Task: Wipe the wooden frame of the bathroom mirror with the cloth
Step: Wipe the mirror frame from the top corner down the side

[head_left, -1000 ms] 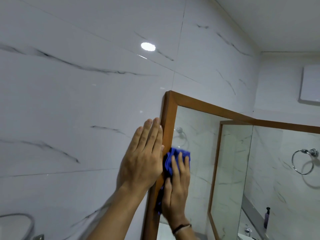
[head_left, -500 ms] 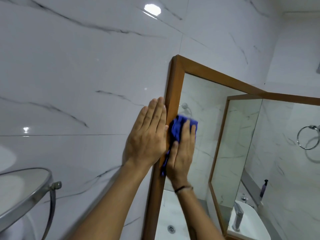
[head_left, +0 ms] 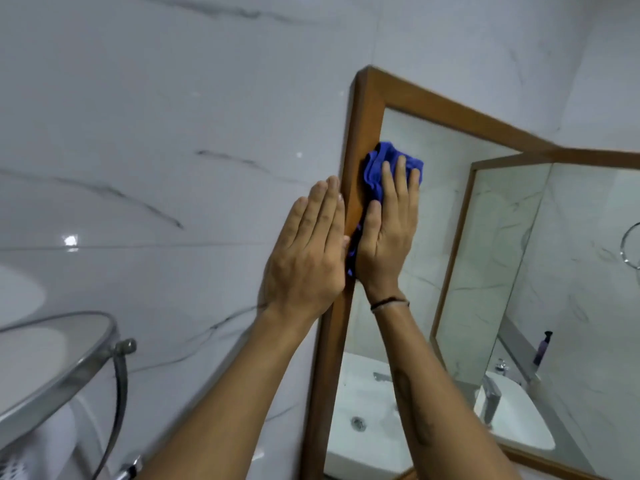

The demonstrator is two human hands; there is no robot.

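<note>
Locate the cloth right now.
Head view, centre-right: the cloth is pressed under the right hand against the frame, on its left rail, beside the left hand.

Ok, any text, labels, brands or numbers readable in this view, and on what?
None readable.
The purple bottle reflected in the mirror: too small for any label.
The dark mark on the right forearm: too blurred to read.
The cloth and wooden frame: no print.

My left hand lies on the wall tile at nine o'clock of the wooden frame; my right hand, at three o'clock, presses the cloth onto it.
</note>
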